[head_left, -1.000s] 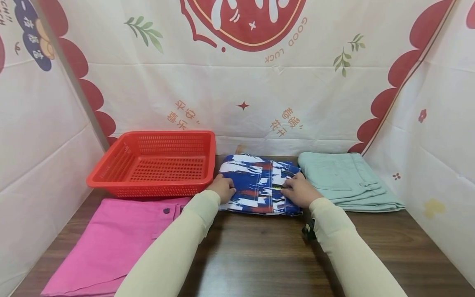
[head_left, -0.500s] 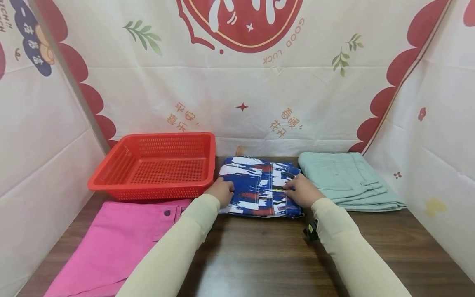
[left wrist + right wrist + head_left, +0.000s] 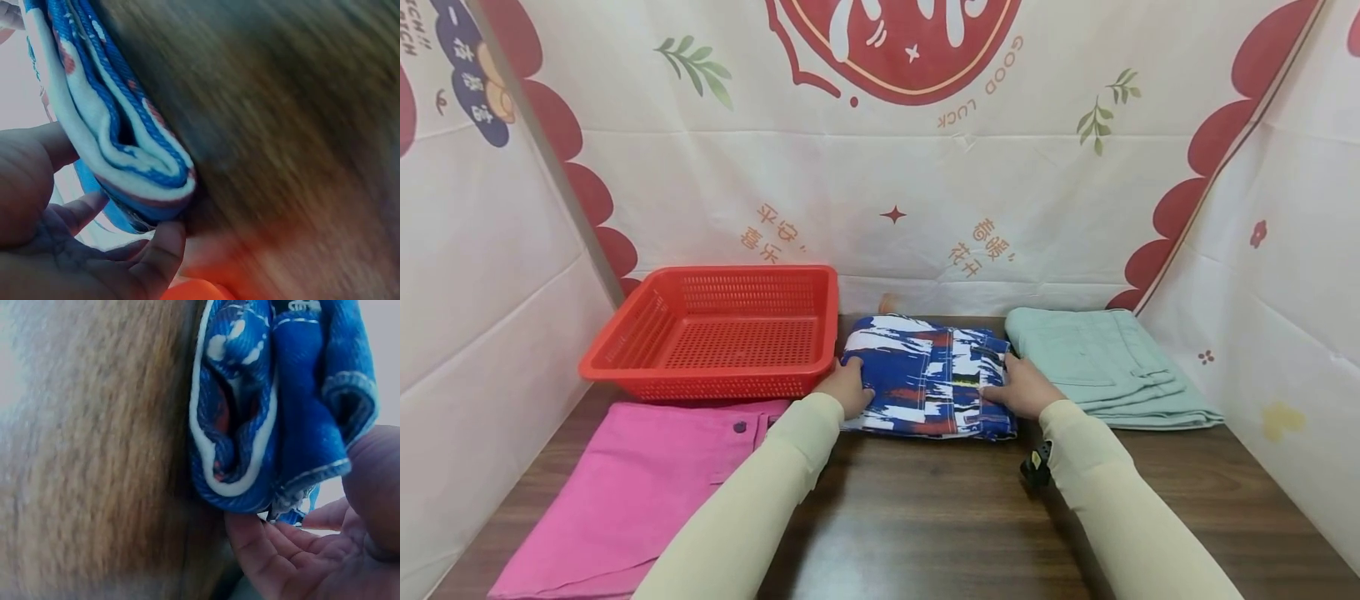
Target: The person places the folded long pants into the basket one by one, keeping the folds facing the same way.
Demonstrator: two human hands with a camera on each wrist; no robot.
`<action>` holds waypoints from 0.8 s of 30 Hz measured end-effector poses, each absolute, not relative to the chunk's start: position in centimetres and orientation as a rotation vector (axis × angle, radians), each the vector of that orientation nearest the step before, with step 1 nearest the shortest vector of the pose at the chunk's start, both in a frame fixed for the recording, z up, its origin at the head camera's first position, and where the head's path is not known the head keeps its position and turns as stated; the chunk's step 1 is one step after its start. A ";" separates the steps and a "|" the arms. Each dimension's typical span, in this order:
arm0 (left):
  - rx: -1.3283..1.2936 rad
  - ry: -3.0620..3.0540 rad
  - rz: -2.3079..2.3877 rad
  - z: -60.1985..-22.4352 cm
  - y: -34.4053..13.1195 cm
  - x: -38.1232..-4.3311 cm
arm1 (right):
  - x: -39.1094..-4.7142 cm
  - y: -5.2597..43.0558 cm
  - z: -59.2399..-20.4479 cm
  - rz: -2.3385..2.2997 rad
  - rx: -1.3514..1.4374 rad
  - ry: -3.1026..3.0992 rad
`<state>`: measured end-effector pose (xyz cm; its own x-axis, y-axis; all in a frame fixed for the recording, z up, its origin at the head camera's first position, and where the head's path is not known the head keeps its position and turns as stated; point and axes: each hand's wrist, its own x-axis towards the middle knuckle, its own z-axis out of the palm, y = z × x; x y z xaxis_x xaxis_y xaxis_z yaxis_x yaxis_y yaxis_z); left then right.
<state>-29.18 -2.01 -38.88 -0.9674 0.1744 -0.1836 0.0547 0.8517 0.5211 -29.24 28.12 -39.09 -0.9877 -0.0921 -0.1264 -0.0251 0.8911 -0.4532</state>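
A folded pair of blue, white and red printed denim pants lies on the table between both hands. My left hand holds its left edge, thumb on the top face and fingers along the side. At the opposite edge my right hand holds it the same way, thumb on top. In the left wrist view, the rolled layers of the pants show beside the left hand. Stacked folds of the pants face the right wrist camera, with the right hand's fingers at their far end.
A red plastic basket stands at the back left, right beside the left hand. Folded pink pants lie in front of it. Folded mint-green pants sit to the right. Printed cloth walls enclose the wooden table.
My right hand has shifted slightly outward, its fingers going from the top of the printed pants to their right edge. The left hand stays at the left edge. The pants have barely moved.
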 end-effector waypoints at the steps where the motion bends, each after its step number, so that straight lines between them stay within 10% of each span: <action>1: 0.165 2.797 0.778 -38.9 -2.0 -29.3 | -29.3 28.3 -39.2 -0.714 -0.088 2.909; 24: 0.075 2.790 0.880 -40.0 -2.1 -30.0 | -28.9 29.1 -39.3 -0.748 0.072 2.787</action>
<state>-29.97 -2.10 -40.05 -0.9756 0.1124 -0.1887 -0.0163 0.8200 0.5722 -28.87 29.09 -39.33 -0.9664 -0.0183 -0.2564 0.1125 0.8668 -0.4859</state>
